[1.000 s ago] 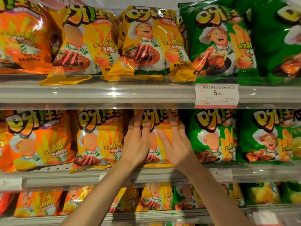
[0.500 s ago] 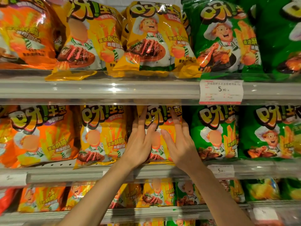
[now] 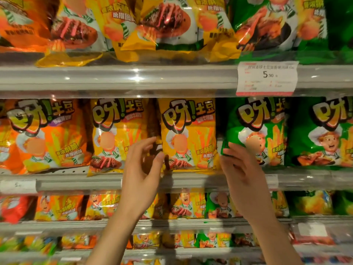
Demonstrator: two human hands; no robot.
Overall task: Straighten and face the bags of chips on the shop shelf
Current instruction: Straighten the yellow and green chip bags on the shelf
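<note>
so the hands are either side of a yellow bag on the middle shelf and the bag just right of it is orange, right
Not quite. The left hand and right hand do flank the yellow bag on the middle shelf, but the head view shows the bag just right of it is a green bag, not orange.

A: Where is free room seen on the middle grey metal shelf [image 3: 80, 183]?

B: A dark gap is left between the upright yellow chip bag [image 3: 188, 134] and the second yellow chip bag [image 3: 116, 134] to its left; the fingers [image 3: 148, 141] of the left hand [image 3: 141, 180] are placed at its mouth. A narrower slot is seen between the upright bag and the glossy green chip bag [image 3: 257, 131], where the right hand [image 3: 242, 173] is held.

A: What is blocked?

B: Overhead room is closed off by the upper grey shelf rail [image 3: 118, 78] and its white price label [image 3: 266, 78]. The far left is filled by an orange chip bag [image 3: 45, 131].
</note>
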